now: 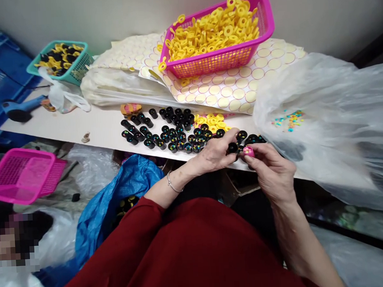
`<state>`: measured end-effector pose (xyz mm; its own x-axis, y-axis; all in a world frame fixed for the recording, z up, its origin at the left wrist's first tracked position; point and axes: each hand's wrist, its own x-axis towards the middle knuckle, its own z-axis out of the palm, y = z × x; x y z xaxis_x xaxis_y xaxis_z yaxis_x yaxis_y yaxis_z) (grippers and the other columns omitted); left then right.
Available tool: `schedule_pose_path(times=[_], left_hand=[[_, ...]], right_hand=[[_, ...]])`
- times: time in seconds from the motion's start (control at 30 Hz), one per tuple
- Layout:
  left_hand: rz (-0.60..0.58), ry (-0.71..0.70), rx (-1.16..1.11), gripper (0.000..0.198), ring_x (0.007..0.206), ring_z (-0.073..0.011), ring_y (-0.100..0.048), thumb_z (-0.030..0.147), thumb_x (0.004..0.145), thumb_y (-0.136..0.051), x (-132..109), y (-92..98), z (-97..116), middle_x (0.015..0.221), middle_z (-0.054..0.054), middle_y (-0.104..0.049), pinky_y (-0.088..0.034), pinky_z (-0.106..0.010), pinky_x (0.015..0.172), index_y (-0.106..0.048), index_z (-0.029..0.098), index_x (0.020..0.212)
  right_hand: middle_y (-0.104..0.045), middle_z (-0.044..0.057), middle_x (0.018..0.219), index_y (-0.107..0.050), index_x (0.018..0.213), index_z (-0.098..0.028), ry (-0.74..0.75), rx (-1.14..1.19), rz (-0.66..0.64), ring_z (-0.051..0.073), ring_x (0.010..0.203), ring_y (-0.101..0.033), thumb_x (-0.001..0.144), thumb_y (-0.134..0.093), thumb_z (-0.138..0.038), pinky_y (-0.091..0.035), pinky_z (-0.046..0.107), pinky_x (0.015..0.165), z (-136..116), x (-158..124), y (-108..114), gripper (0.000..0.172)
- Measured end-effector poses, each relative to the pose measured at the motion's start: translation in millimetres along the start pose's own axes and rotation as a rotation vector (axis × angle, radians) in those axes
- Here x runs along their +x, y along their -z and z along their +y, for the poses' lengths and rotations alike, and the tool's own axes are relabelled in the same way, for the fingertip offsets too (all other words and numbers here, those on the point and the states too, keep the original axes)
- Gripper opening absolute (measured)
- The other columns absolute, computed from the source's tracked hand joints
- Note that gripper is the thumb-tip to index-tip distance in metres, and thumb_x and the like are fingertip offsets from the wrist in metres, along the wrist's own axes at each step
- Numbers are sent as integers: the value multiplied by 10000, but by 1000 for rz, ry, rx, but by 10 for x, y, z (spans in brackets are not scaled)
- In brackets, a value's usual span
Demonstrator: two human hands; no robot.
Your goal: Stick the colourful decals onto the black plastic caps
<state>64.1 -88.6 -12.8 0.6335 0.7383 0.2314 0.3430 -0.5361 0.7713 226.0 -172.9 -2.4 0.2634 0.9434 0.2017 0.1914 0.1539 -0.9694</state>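
Loosening the right grip [276, 169], pinched on the small round pink cup [251, 152] just left of the translucent plastic bag [321, 106], could spill its tiny light-coloured bits [247, 150], while jerking the left grip [214, 153], clasping a black cylindrical cup [232, 148] farther left, could topple neighbouring black cups [241, 135]

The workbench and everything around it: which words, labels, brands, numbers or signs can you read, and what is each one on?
Nothing can be read clearly anywhere in this view.
Blue bin, far left: what looks like lettering on it, too small and blurred to read.
Paper sheet with circles: no words can be made out.
Black cups and the small pink cup in the right hand: no writing visible.
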Motion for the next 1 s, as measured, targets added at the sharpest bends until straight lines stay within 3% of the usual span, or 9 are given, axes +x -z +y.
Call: schedule_pose_path(times=[0.1, 0.2, 0.3, 0.4, 0.53, 0.63, 0.73, 0.87, 1.0], left_hand=[[-89, -12, 87, 619, 912, -193, -683, 209, 800, -591, 46, -66, 61, 996, -49, -710, -508, -278, 804, -436, 180, 1399], [-146, -34, 140, 637, 889, -212, -690, 176, 787, -571, 75, -130, 87, 931, -56, -704, -516, -290, 773, -419, 151, 1405], [-177, -48, 157, 664, 854, -223, -693, 151, 756, -580, 90, -173, 103, 899, -55, -699, -518, -289, 725, -416, 151, 1399], [-183, -26, 148, 661, 815, -229, -692, 146, 738, -597, 104, -176, 140, 852, -50, -696, -516, -289, 694, -435, 171, 1378], [-204, 38, 182, 662, 801, -240, -693, 193, 757, -578, 111, -144, 191, 836, -56, -695, -509, -308, 690, -411, 140, 1395], [-197, 35, 144, 652, 772, -213, -685, 211, 767, -576, 93, -130, 170, 832, -34, -690, -494, -290, 678, -410, 162, 1395], [-154, 17, 76, 650, 743, -188, -663, 209, 767, -585, 62, -133, 119, 832, -12, -686, -484, -276, 685, -419, 187, 1395], [-112, -3, 22, 676, 758, -165, -654, 208, 775, -604, 14, -97, 97, 908, -38, -709, -489, -265, 718, -425, 146, 1424], [-30, -31, -4, 526, 806, -167, -671, 250, 789, -647, -80, 116, 15, 988, -68, -738, -519, -263, 742, -592, 145, 1301]], right_hand=[[-666, 47, 976, -728, 984, -241, 146, -237, -90, 188, 888, -642, 877, -657, -311, -546, 346, 799, 32, 36, 78, 146], [-637, 64, 966, -709, 1053, -231, 321, -501, -202, 185, 847, -617, 928, -536, -227, -526, 332, 749, 56, 64, 133, 213], [-613, 101, 939, -687, 1126, -185, 478, -866, -321, 219, 836, -573, 906, -448, -122, -484, 355, 716, 10, 94, 155, 332], [-606, 136, 901, -688, 1082, -120, 614, -1176, -418, 247, 810, -523, 858, -443, -65, -420, 373, 680, -96, 122, 148, 336], [-619, 138, 874, -694, 1039, -104, 697, -1273, -439, 242, 785, -512, 857, -445, -52, -388, 366, 655, -174, 133, 145, 313], [-649, 132, 913, -702, 1094, -122, 653, -1135, -416, 234, 810, -561, 880, -448, -75, -429, 360, 672, -112, 128, 176, 335], [-676, 94, 943, -736, 1035, -196, 484, -808, -321, 202, 816, -616, 921, -481, -157, -487, 334, 690, -11, 120, 198, 282], [-698, 31, 905, -767, 904, -258, 128, -262, -126, 185, 805, -655, 821, -727, -322, -550, 343, 745, 22, 78, 168, 112], [-712, 20, 802, -782, 831, -278, -273, 228, 86, 190, 683, -667, 620, -899, -341, -593, 397, 708, 34, 26, 151, 249]])
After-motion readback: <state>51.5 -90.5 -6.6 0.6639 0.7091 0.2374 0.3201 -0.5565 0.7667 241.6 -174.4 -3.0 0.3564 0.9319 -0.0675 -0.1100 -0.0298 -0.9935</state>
